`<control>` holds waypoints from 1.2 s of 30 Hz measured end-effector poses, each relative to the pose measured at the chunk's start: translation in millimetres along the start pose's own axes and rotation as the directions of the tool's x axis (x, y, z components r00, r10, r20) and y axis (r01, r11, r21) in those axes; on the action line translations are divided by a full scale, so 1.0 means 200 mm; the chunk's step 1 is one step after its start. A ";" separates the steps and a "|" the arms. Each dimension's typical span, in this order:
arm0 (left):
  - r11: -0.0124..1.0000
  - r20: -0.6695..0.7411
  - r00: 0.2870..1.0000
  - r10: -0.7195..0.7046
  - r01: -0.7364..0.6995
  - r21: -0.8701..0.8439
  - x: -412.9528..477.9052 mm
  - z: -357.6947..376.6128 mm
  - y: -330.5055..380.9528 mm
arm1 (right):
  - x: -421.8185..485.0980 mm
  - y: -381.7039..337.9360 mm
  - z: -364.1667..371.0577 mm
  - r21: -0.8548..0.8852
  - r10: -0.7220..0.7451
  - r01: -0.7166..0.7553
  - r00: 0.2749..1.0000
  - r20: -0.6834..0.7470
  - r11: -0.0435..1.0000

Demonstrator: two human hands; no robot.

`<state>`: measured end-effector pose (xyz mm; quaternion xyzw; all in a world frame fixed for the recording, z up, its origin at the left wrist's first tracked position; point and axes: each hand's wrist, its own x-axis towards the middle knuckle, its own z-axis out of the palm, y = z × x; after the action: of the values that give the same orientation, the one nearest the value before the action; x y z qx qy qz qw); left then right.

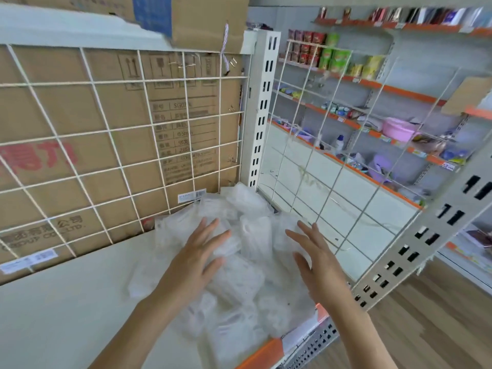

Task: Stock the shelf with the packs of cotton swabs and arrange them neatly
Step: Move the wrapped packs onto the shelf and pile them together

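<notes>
Several clear packs of cotton swabs (239, 278) lie in a loose, overlapping heap on the white shelf (66, 310), piled into its right rear corner. My left hand (197, 259) lies flat on the middle of the heap with its fingers straight and spread. My right hand (316, 265) is held open with straight fingers at the heap's right side, close to the wire grid; whether it touches a pack I cannot tell. The whole view is blurred by motion.
A white wire grid (111, 145) backs the shelf, with a large cardboard box (159, 115) behind it. Another wire grid (332, 161) and a perforated upright (262, 110) close the right side. An orange price strip (263, 352) marks the front edge. Stocked shelves (386, 102) stand beyond.
</notes>
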<state>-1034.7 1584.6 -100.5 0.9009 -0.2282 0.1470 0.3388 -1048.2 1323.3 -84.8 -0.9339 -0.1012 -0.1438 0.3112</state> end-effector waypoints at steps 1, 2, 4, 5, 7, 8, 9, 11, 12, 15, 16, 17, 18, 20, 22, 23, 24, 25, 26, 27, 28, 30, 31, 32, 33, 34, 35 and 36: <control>1.000 0.006 1.000 0.002 -0.002 -0.002 0.00 0.00 0.00 | 0.00 0.01 0.00 -0.006 0.002 -0.002 1.000 -0.005 1.000; 1.000 0.011 1.000 0.002 -0.002 0.000 0.00 0.00 0.00 | 0.00 0.01 0.00 -0.010 0.011 -0.011 1.000 -0.004 1.000; 1.000 0.004 1.000 0.021 -0.021 0.018 -0.01 -0.01 0.00 | 0.00 0.00 -0.01 -0.014 0.034 -0.034 0.999 -0.003 0.999; 0.999 -0.001 0.999 0.036 -0.036 0.036 -0.01 -0.01 -0.01 | 0.00 -0.02 -0.02 -0.019 0.043 -0.044 0.999 -0.017 0.999; 0.994 -0.013 0.997 0.077 -0.076 0.077 -0.03 -0.04 -0.01 | -0.03 -0.04 -0.02 -0.022 0.038 -0.039 0.997 -0.066 0.999; 0.992 -0.016 0.996 0.093 -0.091 0.091 -0.04 -0.06 -0.01 | -0.05 -0.06 -0.02 -0.024 0.027 -0.029 0.995 -0.092 0.999; 0.990 -0.017 0.995 0.103 -0.100 0.100 -0.06 -0.08 -0.02 | -0.07 -0.07 -0.02 -0.029 0.017 -0.020 0.993 -0.113 0.999; 0.990 -0.014 0.995 0.103 -0.101 0.094 -0.11 -0.13 -0.03 | -0.13 -0.11 -0.03 -0.041 0.019 -0.025 0.989 -0.145 0.999; 0.992 -0.013 0.995 0.096 -0.095 0.086 -0.14 -0.16 -0.04 | -0.16 -0.14 -0.04 -0.045 0.029 -0.036 0.987 -0.159 0.998; 0.994 -0.012 0.997 0.081 -0.080 0.076 -0.29 -0.28 -0.08 | -0.28 -0.25 -0.03 -0.054 0.045 -0.057 0.977 -0.210 0.997; 0.994 -0.016 0.997 0.078 -0.076 0.082 -0.35 -0.33 -0.09 | -0.33 -0.29 -0.02 -0.047 0.061 -0.073 0.972 -0.226 0.996; 0.993 -0.018 0.997 0.069 -0.067 0.092 -0.41 -0.37 -0.11 | -0.38 -0.34 0.00 -0.033 0.083 -0.093 0.967 -0.240 0.995; 0.993 -0.020 0.998 0.057 -0.055 0.104 -0.47 -0.43 -0.13 | -0.43 -0.38 0.02 -0.017 0.101 -0.108 0.963 -0.249 0.994; 0.992 -0.026 0.999 0.042 -0.039 0.123 -0.60 -0.53 -0.16 | -0.54 -0.47 0.06 0.016 0.116 -0.116 0.956 -0.268 0.993; 0.990 -0.027 1.000 0.016 -0.012 0.137 -0.74 -0.64 -0.19 | -0.65 -0.57 0.10 0.027 0.118 -0.115 0.949 -0.291 0.993; 0.989 -0.028 1.000 0.002 0.002 0.146 -0.81 -0.69 -0.20 | -0.70 -0.63 0.13 0.027 0.127 -0.124 0.946 -0.297 0.992; 0.988 -0.030 0.999 -0.012 0.017 0.154 -0.89 -0.75 -0.21 | -0.76 -0.67 0.16 0.027 0.146 -0.145 0.943 -0.298 0.989; 0.987 -0.035 0.999 -0.023 0.028 0.161 -0.96 -0.81 -0.23 | -0.81 -0.72 0.19 0.028 0.167 -0.166 0.941 -0.294 0.986; 0.985 -0.044 0.998 -0.033 0.040 0.166 -1.03 -0.86 -0.24 | -0.86 -0.77 0.21 0.028 0.174 -0.173 0.942 -0.287 0.984; 0.984 -0.055 0.997 -0.046 0.055 0.170 -1.10 -0.91 -0.25 | -0.90 -0.81 0.23 0.029 0.167 -0.166 0.946 -0.278 0.986; 0.982 -0.065 0.996 -0.068 0.078 0.173 -1.17 -0.95 -0.26 | -0.93 -0.85 0.26 0.035 0.156 -0.152 0.951 -0.267 0.988; 0.974 -0.072 0.990 -0.121 0.132 0.182 -1.30 -1.04 -0.28 | -0.99 -0.93 0.29 0.051 0.148 -0.139 0.955 -0.256 0.989; 0.969 -0.078 0.986 -0.146 0.158 0.188 -1.36 -1.08 -0.29 | -1.02 -0.96 0.31 0.057 0.144 -0.134 0.958 -0.248 0.989; 0.962 -0.090 0.981 -0.171 0.186 0.198 -1.43 -1.13 -0.30 | -1.04 -1.00 0.33 0.064 0.139 -0.127 0.963 -0.233 0.990; 0.955 -0.105 0.975 -0.195 0.213 0.206 -1.50 -1.17 -0.30 | -1.05 -1.04 0.35 0.069 0.128 -0.116 0.968 -0.215 0.991; 0.947 -0.123 0.967 -0.222 0.244 0.209 -1.57 -1.21 -0.30 | -1.05 -1.07 0.38 0.076 0.113 -0.100 0.975 -0.189 0.992; 0.939 -0.146 0.959 -0.244 0.271 0.209 -1.64 -1.25 -0.29 | -1.05 -1.10 0.40 0.083 0.097 -0.085 0.983 -0.158 0.993; 0.932 -0.172 0.950 -0.262 0.295 0.210 -1.71 -1.28 -0.28 | -1.04 -1.13 0.43 0.085 0.078 -0.067 0.989 -0.129 0.994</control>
<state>-1326.1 1901.3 -87.5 0.9450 -0.0545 0.1864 0.2632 -1288.8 1531.5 -94.9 -0.9121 -0.0522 -0.1896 0.3597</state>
